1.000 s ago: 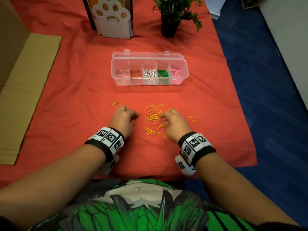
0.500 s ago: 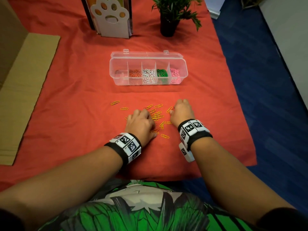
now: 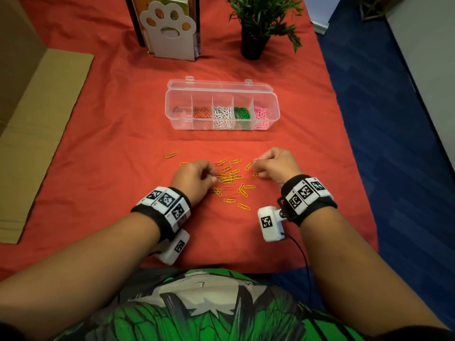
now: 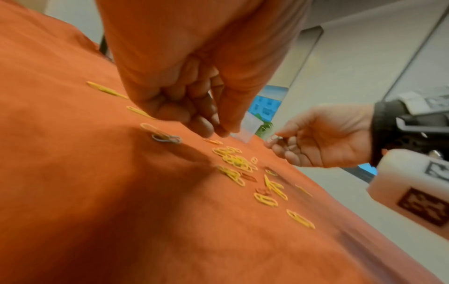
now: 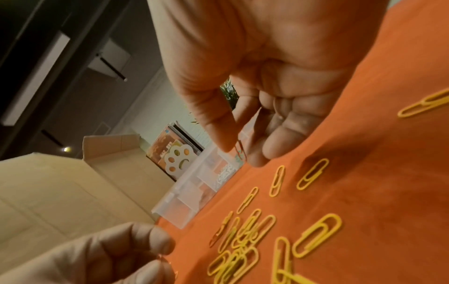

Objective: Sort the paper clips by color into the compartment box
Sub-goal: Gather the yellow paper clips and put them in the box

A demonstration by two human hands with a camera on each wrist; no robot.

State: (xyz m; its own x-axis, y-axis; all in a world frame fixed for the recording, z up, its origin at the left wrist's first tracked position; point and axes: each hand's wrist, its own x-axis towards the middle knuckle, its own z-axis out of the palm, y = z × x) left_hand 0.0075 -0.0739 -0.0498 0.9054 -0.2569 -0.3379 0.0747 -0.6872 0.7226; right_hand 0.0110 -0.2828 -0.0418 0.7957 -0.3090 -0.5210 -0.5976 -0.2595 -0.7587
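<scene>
Several yellow paper clips (image 3: 230, 179) lie loose on the red cloth, with a few red ones mixed in. My left hand (image 3: 214, 177) sits at the pile's left side, thumb and finger pinched on what looks like a thin red clip (image 5: 167, 259). My right hand (image 3: 254, 163) hovers at the pile's right side. Its thumb and forefinger pinch a red clip (image 5: 241, 151). The clear compartment box (image 3: 170, 107) stands open beyond the pile. Its sections hold red, white, green and pink clips, and the leftmost looks nearly bare.
One stray yellow clip (image 3: 171, 155) lies left of the pile. A potted plant (image 3: 254, 45) and a paw-shaped stand (image 3: 170, 33) are at the back. Cardboard (image 3: 41, 134) covers the left side. The cloth ends at the right above blue floor (image 3: 394, 143).
My right hand moved from the pile's middle to its far right side and now holds a clip off the cloth. My left hand shifted right to the pile's edge.
</scene>
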